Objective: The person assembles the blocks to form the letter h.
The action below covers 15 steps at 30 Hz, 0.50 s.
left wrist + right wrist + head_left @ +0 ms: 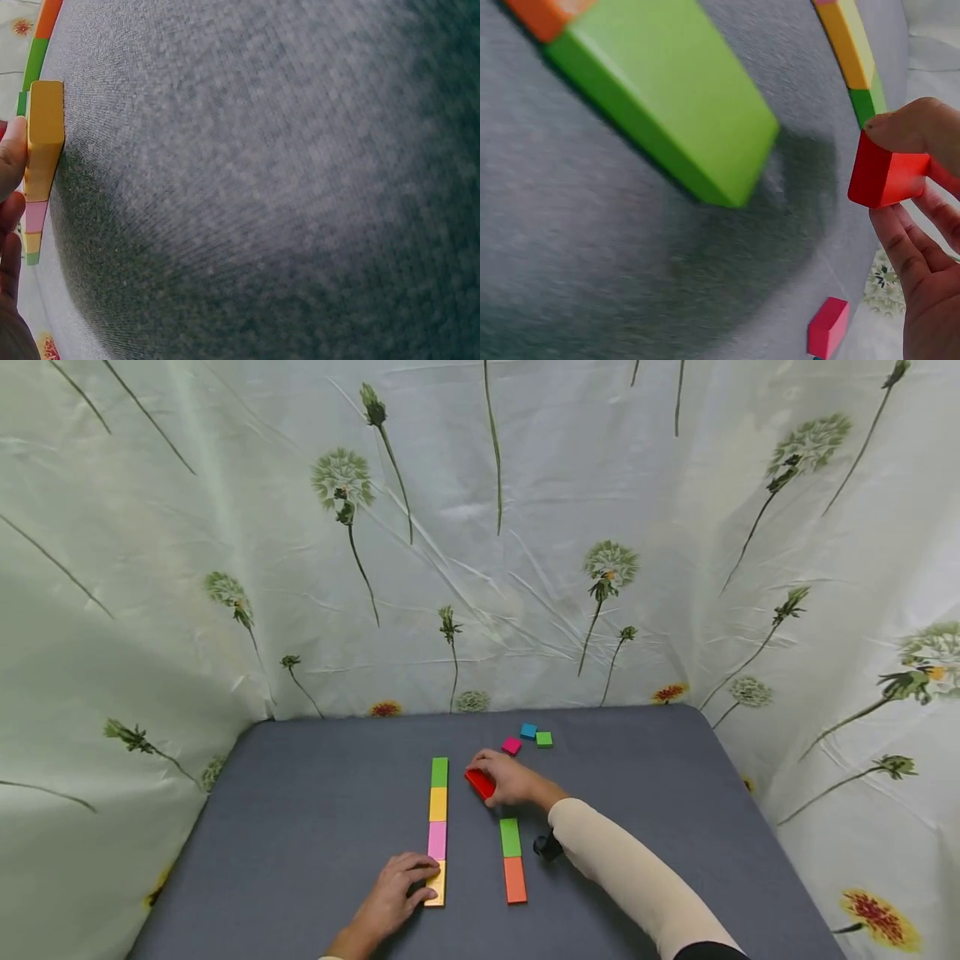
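My right hand [506,777] pinches a red block [481,783] by its two ends, thumb at the near end and fingertips at the far one. In the right wrist view, this red block [885,176] is tilted between the thumb and fingers. My left hand [393,889] has thumb and fingers curled at a yellow block [435,889], the near end of a straight row. Beyond it in the row come a pink block [437,840], another yellow block [438,804] and a green block [439,772]. The left wrist view shows the yellow block [46,120] close up.
Right of the row, a second green block [510,837] and an orange block [515,880] lie end to end. Farther back are small crimson [512,746], blue [528,731] and green [543,740] blocks. Flowered cloth [480,568] hangs behind the grey tabletop [322,810].
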Each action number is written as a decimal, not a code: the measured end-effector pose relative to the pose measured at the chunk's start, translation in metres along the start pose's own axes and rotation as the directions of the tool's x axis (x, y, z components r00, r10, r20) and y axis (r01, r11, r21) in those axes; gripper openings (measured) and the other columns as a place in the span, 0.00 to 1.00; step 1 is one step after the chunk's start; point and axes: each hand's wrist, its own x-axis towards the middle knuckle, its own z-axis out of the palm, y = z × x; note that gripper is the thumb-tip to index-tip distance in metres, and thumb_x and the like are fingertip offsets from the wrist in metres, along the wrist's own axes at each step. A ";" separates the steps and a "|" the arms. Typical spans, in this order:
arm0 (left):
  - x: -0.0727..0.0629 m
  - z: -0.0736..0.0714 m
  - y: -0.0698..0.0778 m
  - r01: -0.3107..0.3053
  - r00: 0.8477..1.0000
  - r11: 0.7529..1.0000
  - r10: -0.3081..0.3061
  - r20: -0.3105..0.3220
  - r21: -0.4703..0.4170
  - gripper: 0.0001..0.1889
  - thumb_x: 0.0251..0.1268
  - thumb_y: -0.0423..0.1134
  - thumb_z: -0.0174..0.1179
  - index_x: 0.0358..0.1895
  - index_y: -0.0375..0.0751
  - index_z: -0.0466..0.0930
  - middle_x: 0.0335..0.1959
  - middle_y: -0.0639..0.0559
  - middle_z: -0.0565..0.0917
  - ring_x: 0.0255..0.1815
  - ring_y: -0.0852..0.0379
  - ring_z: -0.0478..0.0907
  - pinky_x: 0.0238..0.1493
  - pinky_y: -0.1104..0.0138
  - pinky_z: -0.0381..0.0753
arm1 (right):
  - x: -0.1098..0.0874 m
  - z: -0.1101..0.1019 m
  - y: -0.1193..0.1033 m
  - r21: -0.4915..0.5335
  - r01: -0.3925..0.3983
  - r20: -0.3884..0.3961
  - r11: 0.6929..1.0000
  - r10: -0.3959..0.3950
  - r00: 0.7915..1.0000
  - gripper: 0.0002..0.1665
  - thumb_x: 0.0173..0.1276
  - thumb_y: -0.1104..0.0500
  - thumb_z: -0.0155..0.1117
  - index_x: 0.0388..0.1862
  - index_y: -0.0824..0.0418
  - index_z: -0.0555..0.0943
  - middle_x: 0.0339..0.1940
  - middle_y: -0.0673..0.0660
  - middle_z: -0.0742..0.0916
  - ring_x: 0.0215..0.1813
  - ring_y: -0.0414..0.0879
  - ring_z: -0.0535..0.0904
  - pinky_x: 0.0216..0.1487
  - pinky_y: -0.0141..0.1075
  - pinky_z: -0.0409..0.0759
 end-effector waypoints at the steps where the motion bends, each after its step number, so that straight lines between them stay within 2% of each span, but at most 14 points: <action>1: 0.000 -0.001 0.000 0.006 1.000 1.000 -0.006 -0.001 -0.003 0.16 0.37 0.36 0.75 0.35 0.37 0.86 0.38 0.53 0.83 0.39 0.56 0.78 0.39 0.62 0.74 | -0.001 0.002 -0.001 -0.008 0.011 0.005 1.000 -0.011 1.000 0.34 0.54 0.65 0.73 0.62 0.63 0.75 0.60 0.57 0.73 0.56 0.49 0.71 0.55 0.38 0.74; 7: 0.000 -0.004 0.002 0.033 0.999 0.999 -0.033 0.023 -0.014 0.15 0.40 0.36 0.74 0.36 0.37 0.86 0.39 0.52 0.83 0.40 0.55 0.78 0.38 0.62 0.74 | -0.003 0.013 -0.008 -0.055 0.023 0.065 0.998 -0.019 0.998 0.34 0.54 0.67 0.71 0.62 0.58 0.75 0.60 0.53 0.73 0.56 0.44 0.71 0.54 0.33 0.73; 15: 0.001 -0.006 0.007 0.088 0.994 0.996 -0.087 0.065 -0.004 0.14 0.42 0.37 0.74 0.37 0.38 0.87 0.39 0.54 0.83 0.40 0.57 0.78 0.39 0.62 0.74 | -0.003 0.025 -0.021 -0.115 0.065 0.139 0.991 -0.048 0.989 0.37 0.53 0.67 0.73 0.64 0.57 0.75 0.61 0.51 0.73 0.56 0.42 0.71 0.57 0.32 0.71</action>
